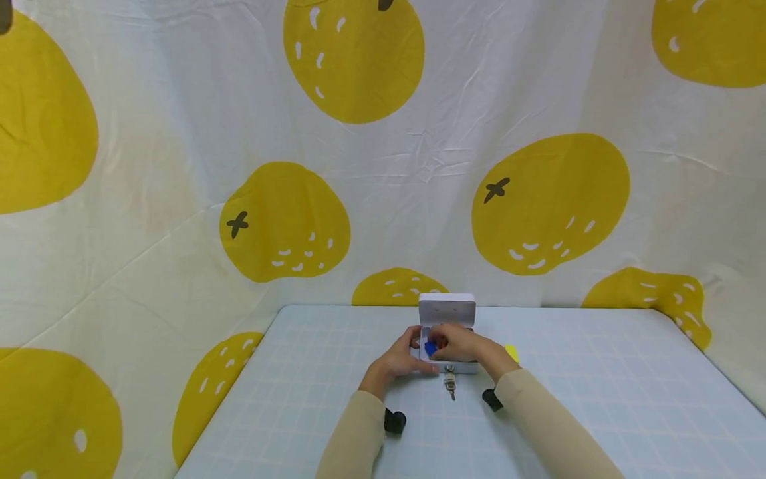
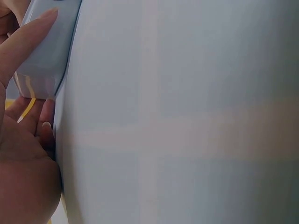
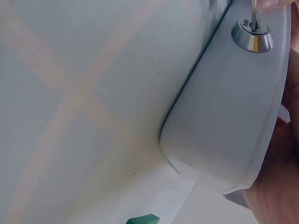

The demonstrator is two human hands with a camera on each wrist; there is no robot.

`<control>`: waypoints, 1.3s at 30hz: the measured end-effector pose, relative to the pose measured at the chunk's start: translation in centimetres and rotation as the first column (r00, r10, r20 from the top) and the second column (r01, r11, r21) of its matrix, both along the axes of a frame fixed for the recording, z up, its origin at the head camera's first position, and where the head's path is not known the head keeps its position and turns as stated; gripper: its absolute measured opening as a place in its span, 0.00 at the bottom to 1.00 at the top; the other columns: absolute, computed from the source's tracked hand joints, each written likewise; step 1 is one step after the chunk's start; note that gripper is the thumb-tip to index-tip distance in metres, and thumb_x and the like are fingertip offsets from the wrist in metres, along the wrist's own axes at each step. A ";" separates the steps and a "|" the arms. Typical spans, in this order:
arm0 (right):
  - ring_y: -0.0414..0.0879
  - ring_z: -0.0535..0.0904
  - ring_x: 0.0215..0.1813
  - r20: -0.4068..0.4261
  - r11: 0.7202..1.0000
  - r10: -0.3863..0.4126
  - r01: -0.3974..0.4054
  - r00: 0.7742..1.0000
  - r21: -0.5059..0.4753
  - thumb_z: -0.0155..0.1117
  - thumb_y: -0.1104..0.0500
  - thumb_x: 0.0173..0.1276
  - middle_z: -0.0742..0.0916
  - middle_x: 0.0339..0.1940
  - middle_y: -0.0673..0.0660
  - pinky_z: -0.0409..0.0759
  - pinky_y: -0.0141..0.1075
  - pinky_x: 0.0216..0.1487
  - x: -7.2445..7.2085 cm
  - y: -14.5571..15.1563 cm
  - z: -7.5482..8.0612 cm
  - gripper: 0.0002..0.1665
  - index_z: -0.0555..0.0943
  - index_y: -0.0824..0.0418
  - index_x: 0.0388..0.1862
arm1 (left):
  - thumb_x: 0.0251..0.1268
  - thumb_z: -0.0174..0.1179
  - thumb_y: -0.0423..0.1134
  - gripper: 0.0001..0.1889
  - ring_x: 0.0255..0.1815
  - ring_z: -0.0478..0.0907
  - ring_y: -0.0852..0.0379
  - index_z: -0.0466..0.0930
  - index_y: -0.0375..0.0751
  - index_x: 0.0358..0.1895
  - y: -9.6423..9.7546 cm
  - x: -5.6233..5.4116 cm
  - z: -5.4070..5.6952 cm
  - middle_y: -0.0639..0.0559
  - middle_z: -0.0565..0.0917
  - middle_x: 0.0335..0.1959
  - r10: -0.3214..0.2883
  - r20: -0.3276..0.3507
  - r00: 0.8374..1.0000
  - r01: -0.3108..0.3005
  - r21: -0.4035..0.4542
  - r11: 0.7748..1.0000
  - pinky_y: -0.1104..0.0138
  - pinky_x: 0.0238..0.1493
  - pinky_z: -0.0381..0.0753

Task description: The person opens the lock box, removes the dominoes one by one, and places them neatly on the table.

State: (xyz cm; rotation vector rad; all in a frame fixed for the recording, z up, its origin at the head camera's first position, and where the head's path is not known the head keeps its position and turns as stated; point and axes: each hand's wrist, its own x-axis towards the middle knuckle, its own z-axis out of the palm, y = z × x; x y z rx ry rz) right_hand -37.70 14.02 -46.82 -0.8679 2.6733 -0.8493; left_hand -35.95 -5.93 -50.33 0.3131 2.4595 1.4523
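A small white metal cash box (image 1: 464, 367) stands on the table with its lid (image 1: 447, 310) raised. My left hand (image 1: 399, 356) grips the box's left side; in the left wrist view its thumb lies along the box front (image 2: 49, 51) and its fingers bend round the end. Inside the box, my right hand (image 1: 456, 342) has its thumb and fingers about a small blue object (image 1: 431, 348), pinching it; its exact kind is too small to tell. Keys (image 1: 450, 382) hang from the front lock (image 3: 252, 36). The right hand hides much of the box's inside.
A yellow piece (image 1: 511, 353) lies right of the box, partly behind the right wrist. A green block-like thing (image 3: 143, 220) shows at the bottom of the right wrist view. The table (image 1: 598, 386) has a pale blue checked cover, and a fruit-patterned curtain (image 1: 431, 219) hangs behind it.
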 end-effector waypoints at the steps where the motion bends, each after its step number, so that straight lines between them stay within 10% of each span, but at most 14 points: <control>1: 0.45 0.77 0.40 -0.002 1.000 -0.002 0.002 1.000 -0.006 0.74 0.60 0.67 0.84 0.39 0.52 0.80 0.43 0.49 0.0 0.0 0.0 0.18 0.83 0.61 0.54 | 0.46 0.84 0.44 0.50 0.58 0.69 0.49 0.64 0.53 0.74 0.0 0.0 0.0 0.53 0.74 0.60 0.000 0.001 1.000 0.000 0.000 1.000 0.48 0.66 0.69; 39: 0.47 0.78 0.37 -0.104 0.976 -0.103 0.081 0.989 -0.203 0.78 0.64 0.61 0.85 0.38 0.55 0.81 0.34 0.40 3.1 1.8 0.9 0.20 0.82 0.66 0.50 | 0.45 0.84 0.43 0.50 0.57 0.70 0.50 0.65 0.53 0.73 0.0 -0.1 -0.1 0.53 0.75 0.57 -0.003 -0.003 1.000 0.003 0.000 1.000 0.50 0.66 0.68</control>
